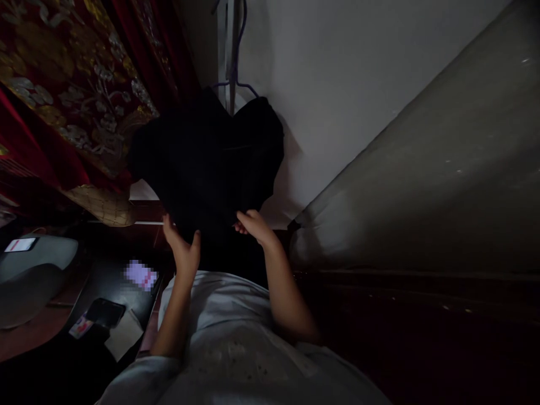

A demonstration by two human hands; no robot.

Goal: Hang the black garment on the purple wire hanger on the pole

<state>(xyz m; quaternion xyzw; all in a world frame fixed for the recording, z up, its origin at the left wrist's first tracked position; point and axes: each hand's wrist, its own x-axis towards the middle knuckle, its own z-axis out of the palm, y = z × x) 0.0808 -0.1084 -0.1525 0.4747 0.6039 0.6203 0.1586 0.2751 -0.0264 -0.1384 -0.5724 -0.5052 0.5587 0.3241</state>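
A black garment (211,163), looking like a shirt or jacket, hangs from a purple hanger (236,79) in front of me. My left hand (184,247) is at its lower left edge, thumb and fingers spread apart, with the dark cloth against or just beyond them. Lower right on the garment, my right hand (253,224) pinches the black cloth between thumb and curled fingers. The garment's folds are too dark to make out.
Red cloth with gold and silver embroidery (84,84) hangs at the left. Below it are a dark seat (97,281) with a lit phone (141,274) and a black wallet-like item (105,313), and a grey chair (46,253). A large grey panel (422,169) leans at the right.
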